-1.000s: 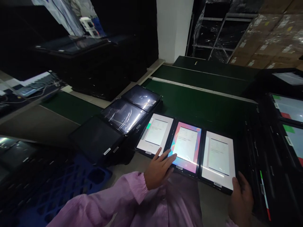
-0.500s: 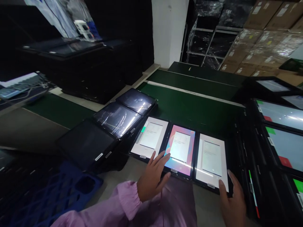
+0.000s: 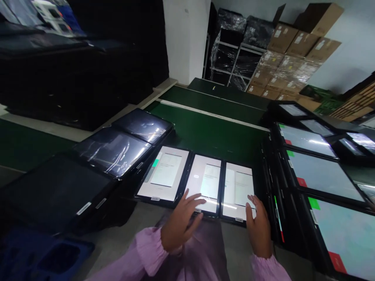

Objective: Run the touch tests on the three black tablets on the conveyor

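Observation:
Three lit tablets lie side by side in front of me: a left tablet (image 3: 164,171), a middle tablet (image 3: 205,171) and a right tablet (image 3: 238,183), each showing a pale page. Over the lower left part of the middle tablet is my left hand (image 3: 183,220), fingers apart and holding nothing; whether a fingertip touches the glass I cannot tell. My right hand (image 3: 258,224) is at the lower right corner of the right tablet, thumb and fingers apart, fingertips over its screen. Both wrists come out of pink cuffs.
Dark-screened tablets (image 3: 114,150) lie stacked to my left, beside a blue plastic tray (image 3: 61,253). On the right, stacked tablets (image 3: 325,171) show pale screens with green and red corners. Behind runs a green work surface (image 3: 211,130); cardboard boxes (image 3: 281,37) are piled farther back.
The middle tablet's colourful background has turned pale. My right hand has moved up and inward onto the right tablet's screen. My left hand stays by the middle tablet. The view has swung right.

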`<state>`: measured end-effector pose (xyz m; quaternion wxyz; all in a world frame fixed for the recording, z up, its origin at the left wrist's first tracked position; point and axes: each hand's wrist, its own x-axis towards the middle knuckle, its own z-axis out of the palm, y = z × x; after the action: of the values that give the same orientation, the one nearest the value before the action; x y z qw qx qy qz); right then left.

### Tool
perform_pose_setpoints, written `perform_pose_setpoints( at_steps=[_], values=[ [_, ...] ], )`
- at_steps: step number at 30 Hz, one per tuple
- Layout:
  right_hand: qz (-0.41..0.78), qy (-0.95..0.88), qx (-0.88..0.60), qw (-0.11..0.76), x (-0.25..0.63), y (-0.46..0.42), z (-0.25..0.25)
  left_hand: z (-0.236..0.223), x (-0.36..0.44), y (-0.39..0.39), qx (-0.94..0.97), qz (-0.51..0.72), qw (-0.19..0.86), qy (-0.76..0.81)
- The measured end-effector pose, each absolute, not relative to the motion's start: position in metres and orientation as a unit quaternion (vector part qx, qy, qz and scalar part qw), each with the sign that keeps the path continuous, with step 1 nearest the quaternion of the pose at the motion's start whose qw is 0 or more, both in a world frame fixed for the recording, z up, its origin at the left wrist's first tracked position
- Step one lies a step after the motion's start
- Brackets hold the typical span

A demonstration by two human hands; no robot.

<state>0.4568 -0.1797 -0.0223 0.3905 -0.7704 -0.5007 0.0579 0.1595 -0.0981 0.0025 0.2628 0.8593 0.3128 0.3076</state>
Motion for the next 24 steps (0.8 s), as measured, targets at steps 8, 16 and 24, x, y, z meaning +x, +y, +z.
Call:
perform_pose_setpoints(
  at_steps=[8,16,24],
  values=[
    [0.093,-0.510,-0.756,0.400,0.451,-0.180,-0.024,-0.025,0.091,-0.056,0.786,0.350,0.137,0.491],
    [0.111,-0.497,-0.759,0.406,0.449,-0.180,-0.019,-0.036,0.086,-0.049,0.797,0.274,0.086,0.532],
    [0.116,-0.487,-0.774,0.389,0.460,-0.177,-0.027,-0.013,0.110,-0.065,0.823,0.271,0.213,0.452]
  ],
)
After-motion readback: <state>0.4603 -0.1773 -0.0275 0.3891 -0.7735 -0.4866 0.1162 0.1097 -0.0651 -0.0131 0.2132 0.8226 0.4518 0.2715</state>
